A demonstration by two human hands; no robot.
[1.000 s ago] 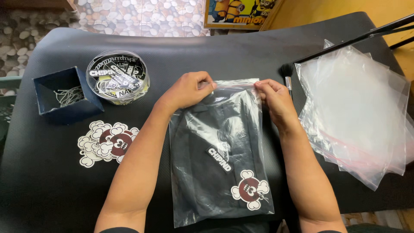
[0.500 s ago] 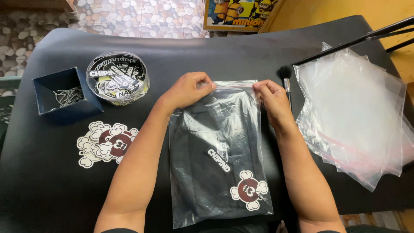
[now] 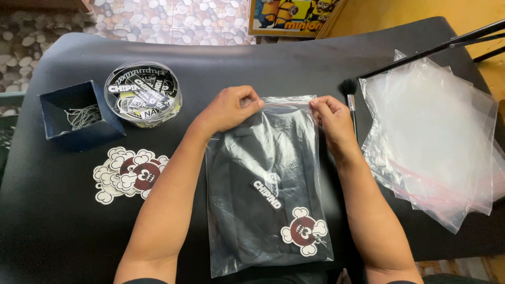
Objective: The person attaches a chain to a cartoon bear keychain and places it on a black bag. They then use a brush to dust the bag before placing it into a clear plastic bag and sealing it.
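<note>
Two bare forearms, left hand [image 3: 229, 108], right hand [image 3: 331, 120], perhaps dark sleeve edges

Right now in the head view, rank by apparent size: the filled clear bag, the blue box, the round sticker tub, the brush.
1. Filled clear bag, largest by far.
2. Blue box and round sticker tub: too alike to rank.
3. Brush, smallest and partly hidden.

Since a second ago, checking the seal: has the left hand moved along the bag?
No. The left hand pinches the bag top at the same spot, beside the round tub.
</note>
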